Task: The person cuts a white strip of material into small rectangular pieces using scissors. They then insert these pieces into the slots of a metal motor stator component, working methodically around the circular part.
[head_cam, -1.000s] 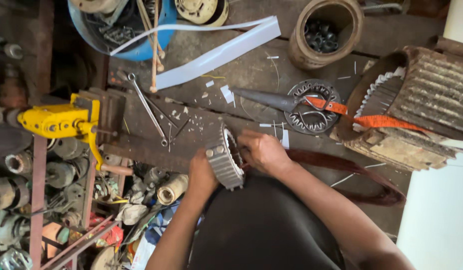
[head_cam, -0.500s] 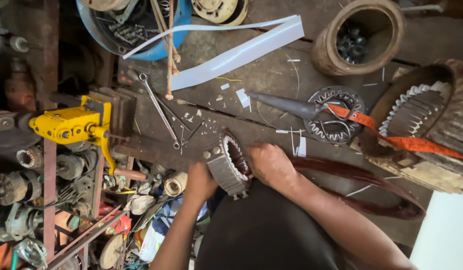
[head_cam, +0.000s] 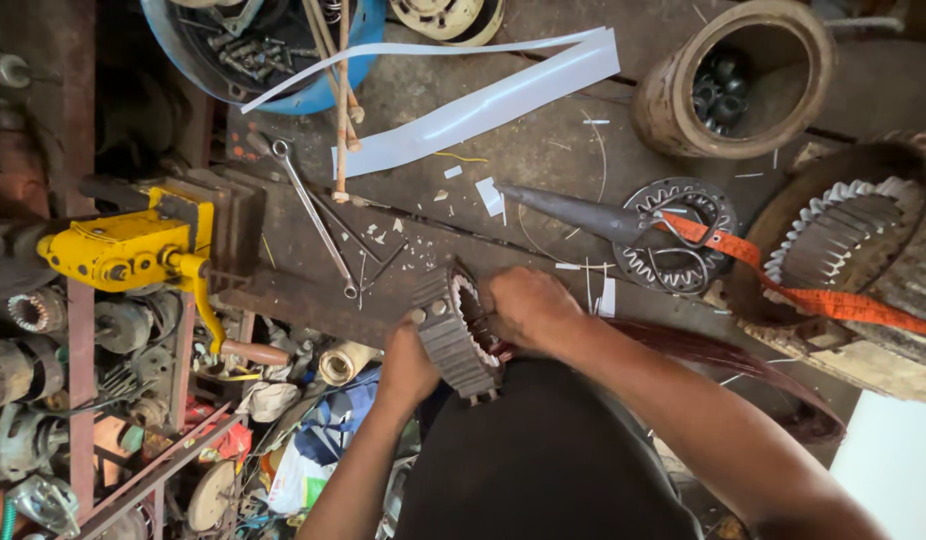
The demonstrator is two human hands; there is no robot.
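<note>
A small ribbed metal motor stator (head_cam: 455, 335) with white slot liners stands on its side at the near edge of the workbench. My left hand (head_cam: 405, 368) grips its outer shell from below. My right hand (head_cam: 528, 305) presses against its open face, fingers at the bore where dark copper winding shows. Both my forearms reach up from the bottom of the view.
Large shears (head_cam: 623, 222) lie on a toothed metal ring. An orange measuring tape (head_cam: 783, 290) runs to a big stator (head_cam: 843, 240) at right. White insulation strips (head_cam: 473, 100), a spanner (head_cam: 313, 215), a yellow winding tool (head_cam: 123, 250), a blue tub (head_cam: 273, 50) and a rusty cylinder (head_cam: 743, 70) surround them.
The view has shifted slightly, so the bench items sit further right. My hands stay on the small stator, and my right hand has settled against its open face.
</note>
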